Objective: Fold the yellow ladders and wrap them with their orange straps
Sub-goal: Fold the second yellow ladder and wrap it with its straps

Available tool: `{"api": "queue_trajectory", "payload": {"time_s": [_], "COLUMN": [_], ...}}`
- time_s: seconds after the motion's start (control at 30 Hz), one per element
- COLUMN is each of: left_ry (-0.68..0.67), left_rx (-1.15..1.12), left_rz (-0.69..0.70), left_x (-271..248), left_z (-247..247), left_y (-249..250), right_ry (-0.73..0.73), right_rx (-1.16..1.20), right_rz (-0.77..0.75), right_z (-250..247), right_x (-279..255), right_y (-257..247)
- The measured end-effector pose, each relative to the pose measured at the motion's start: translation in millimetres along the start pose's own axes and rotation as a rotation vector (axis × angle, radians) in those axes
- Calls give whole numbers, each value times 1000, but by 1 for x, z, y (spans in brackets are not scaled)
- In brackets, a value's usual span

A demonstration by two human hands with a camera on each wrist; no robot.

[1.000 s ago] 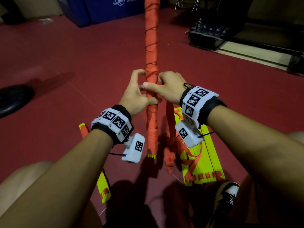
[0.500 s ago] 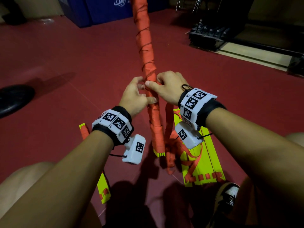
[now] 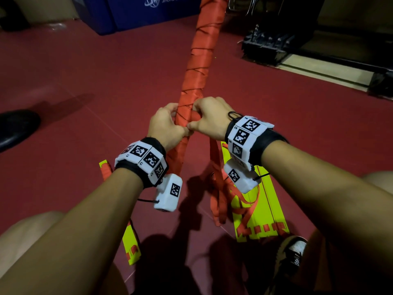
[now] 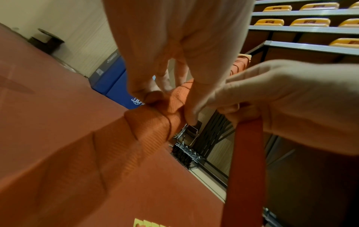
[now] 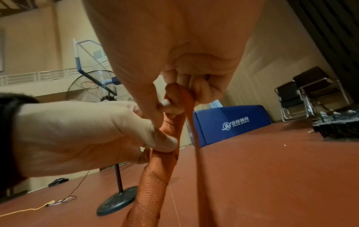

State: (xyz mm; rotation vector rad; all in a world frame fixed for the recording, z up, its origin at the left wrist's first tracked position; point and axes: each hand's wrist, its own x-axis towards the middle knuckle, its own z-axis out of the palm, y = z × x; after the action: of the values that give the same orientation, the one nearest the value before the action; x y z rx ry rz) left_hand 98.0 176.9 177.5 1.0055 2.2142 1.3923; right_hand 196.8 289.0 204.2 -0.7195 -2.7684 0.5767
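Note:
A long folded ladder bundle point(image 3: 195, 71), wound all over with orange strap, stands slanted off the floor with its top leaning right. My left hand point(image 3: 170, 122) grips it at mid-height, thumb pressed on the wrap point(image 4: 147, 127). My right hand point(image 3: 202, 118) sits against it from the right and pinches the loose orange strap point(image 4: 246, 153), which hangs down to the floor point(image 3: 214, 171). In the right wrist view the strap point(image 5: 196, 138) runs from my curled fingers beside the bundle point(image 5: 161, 176). A flat yellow ladder point(image 3: 261, 209) with tangled strap lies below my right wrist, and another yellow piece point(image 3: 131, 243) lies at the left.
The floor is dark red. A blue box point(image 3: 138, 13) stands far ahead, a dark rack point(image 3: 274, 43) at the far right, a black shoe point(image 3: 17, 128) at the left. My own shoe point(image 3: 291, 254) is beside the flat ladder. A standing fan's base point(image 5: 114, 199) is on the floor.
The bundle's top has swung from leaning left over to leaning right. My left fingers have curled tighter round it, and both thumbs now meet in front of the wrap.

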Motion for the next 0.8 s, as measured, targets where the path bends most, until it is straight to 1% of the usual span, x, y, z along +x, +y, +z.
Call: {"api": "queue_trajectory", "payload": {"time_s": [0.13,0.23,0.33,0.6,0.8], "left_ry": [67,86,103,22,-42], "left_rx": [179,248,307,509,542], "left_rz": [65,110,125,242,350], "left_x": [4,9,10,10,7], "left_z": [-2,-3,-5,-3,-2], "left_y": [-5,-10,-12,-22,-16], "right_ry": [-5,-40,-61,-60,-22], "right_rx": [-11,-15,-51,-156,-85], "right_rz": [1,7,1,-20,40], "right_z": [-3,-3,-4,5,7], "right_x": [-1,-3,-3,-3,-1], "right_y": [-5,-6,-8,-6,-1]}}
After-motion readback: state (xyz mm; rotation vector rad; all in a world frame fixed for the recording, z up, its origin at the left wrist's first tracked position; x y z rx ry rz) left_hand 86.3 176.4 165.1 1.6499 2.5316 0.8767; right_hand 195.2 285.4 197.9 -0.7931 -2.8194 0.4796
